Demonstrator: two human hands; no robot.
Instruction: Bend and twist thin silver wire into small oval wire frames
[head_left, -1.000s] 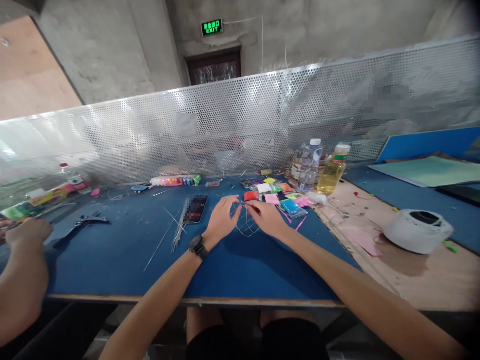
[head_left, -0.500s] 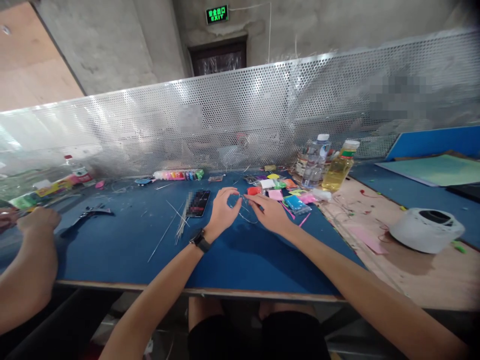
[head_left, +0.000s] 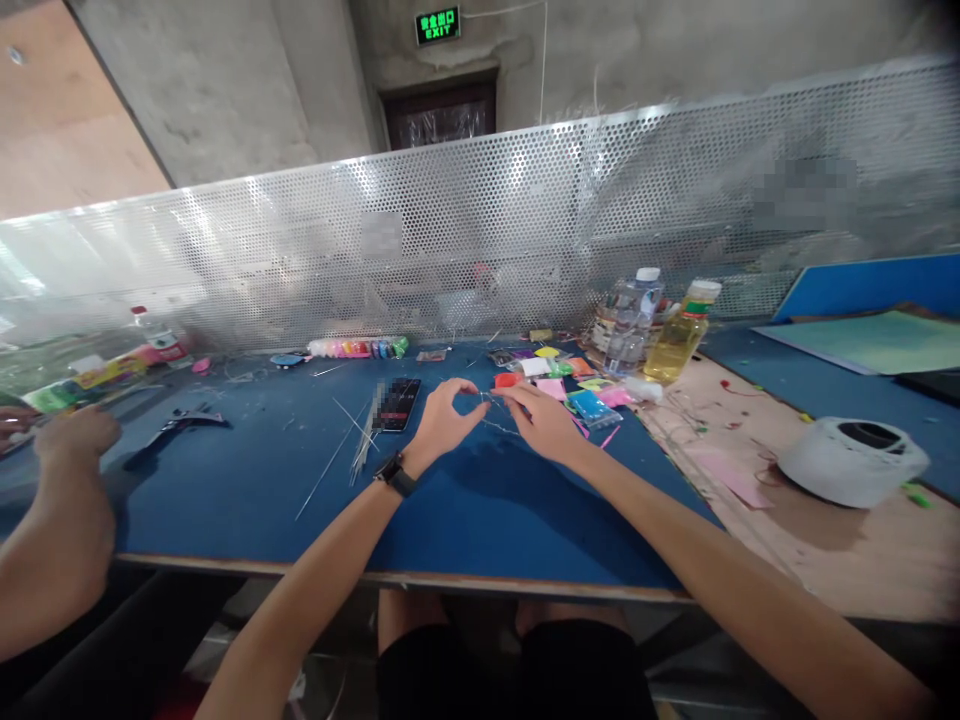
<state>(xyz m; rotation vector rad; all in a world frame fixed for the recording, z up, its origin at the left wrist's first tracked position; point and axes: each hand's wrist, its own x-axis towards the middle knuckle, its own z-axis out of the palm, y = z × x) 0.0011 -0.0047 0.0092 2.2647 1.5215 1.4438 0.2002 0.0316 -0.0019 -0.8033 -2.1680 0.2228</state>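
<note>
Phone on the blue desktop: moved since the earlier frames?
No. The phone keeps its place relative to the mesh partition; only the camera view has shifted.

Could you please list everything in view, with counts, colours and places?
Bent wire: one, silvery, centre
Loose wires: several, silvery, near phone
Phone: one, black, left of centre
Packets: several, mixed colours, right of centre
Bottles: three; clear and yellow right, red-capped left
Dark tool: one, left
White rounded object: one, right
Green sheet: one, far right
Perforated screen: one, silvery, behind table
Exit sign: one, green-black, wall
Table: one, blue, below
Another person's arm: one, bare, far left
Small clutter: uncountable
Watch: one, black, left wrist
Left hand, right hand: two, bare, centre
</note>
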